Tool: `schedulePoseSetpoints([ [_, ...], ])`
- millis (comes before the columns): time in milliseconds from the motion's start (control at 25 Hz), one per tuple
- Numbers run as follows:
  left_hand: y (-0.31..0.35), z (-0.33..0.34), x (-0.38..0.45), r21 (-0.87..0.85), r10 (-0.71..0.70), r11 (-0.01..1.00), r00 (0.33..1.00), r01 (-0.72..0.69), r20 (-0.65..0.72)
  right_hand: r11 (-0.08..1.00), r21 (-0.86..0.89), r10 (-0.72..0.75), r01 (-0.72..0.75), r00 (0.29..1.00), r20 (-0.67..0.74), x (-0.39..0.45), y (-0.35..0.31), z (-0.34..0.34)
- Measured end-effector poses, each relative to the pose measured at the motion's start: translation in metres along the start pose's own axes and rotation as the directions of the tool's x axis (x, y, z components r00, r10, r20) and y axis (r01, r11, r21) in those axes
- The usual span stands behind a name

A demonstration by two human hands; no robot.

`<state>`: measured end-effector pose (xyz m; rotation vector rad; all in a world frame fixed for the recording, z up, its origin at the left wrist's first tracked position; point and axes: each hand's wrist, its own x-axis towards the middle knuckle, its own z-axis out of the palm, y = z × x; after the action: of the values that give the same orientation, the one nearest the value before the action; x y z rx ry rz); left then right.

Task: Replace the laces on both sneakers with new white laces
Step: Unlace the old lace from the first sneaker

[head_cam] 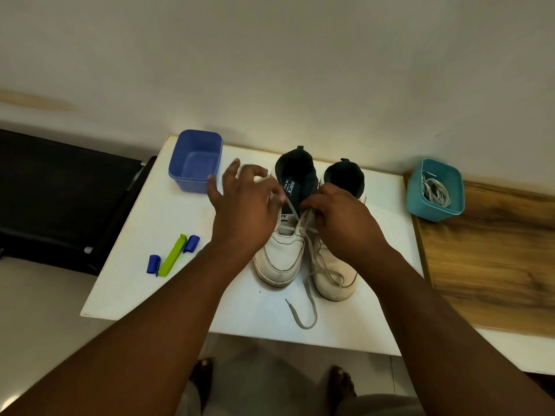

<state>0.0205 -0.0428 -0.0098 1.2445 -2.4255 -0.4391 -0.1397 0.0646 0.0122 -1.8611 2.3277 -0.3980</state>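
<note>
Two white high-top sneakers with dark collars stand side by side on the white table [240, 313], toes toward me: the left sneaker [280, 259] and the right sneaker [336, 274]. A worn grey-white lace [309, 295] runs from the left sneaker's eyelets and trails loose over the right sneaker's toe onto the table. My left hand [243, 211] hovers over the left sneaker's collar, pinching a strand of the lace with the other fingers spread. My right hand [339, 217] pinches the lace near the tongue, between the two sneakers.
A blue tub [195, 162] stands at the table's back left. A teal tub [435, 190] holding coiled white laces sits on the wooden surface [495, 265] to the right. A green clip [172, 256] and two blue clips lie front left. A dark chair stands to the left.
</note>
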Motion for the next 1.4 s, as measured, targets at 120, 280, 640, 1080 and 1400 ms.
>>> schedulePoseSetpoints([
  [120, -0.002, -0.014, 0.004, -0.363, -0.222, 0.927, 0.92, 0.096, -0.323, 1.0, -0.002, 0.007, -0.007, 1.0, 0.001, 0.0, -0.002, -0.001],
  [280, -0.002, -0.015, 0.001, -0.343, -0.245, 0.932, 0.9, 0.116, -0.362, 1.0, 0.004, 0.004, -0.004, 1.0, 0.003, 0.0, -0.003, -0.003],
  [640, 0.001, 0.001, 0.0, -0.076, 0.035, 0.997, 0.995, -0.028, 0.092, 1.0, 0.017, -0.002, 0.003, 1.0, -0.02, 0.002, 0.0, 0.0],
  [1080, 0.004, -0.016, -0.005, -0.134, -0.279, 0.952, 0.96, 0.277, 0.0, 0.997, -0.047, -0.056, 0.06, 0.996, 0.067, 0.002, -0.02, 0.018],
  [1400, 0.009, 0.003, -0.003, -0.096, -0.236, 0.963, 0.958, 0.254, 0.16, 0.995, -0.09, -0.034, 0.039, 0.998, 0.055, 0.001, -0.032, 0.028],
])
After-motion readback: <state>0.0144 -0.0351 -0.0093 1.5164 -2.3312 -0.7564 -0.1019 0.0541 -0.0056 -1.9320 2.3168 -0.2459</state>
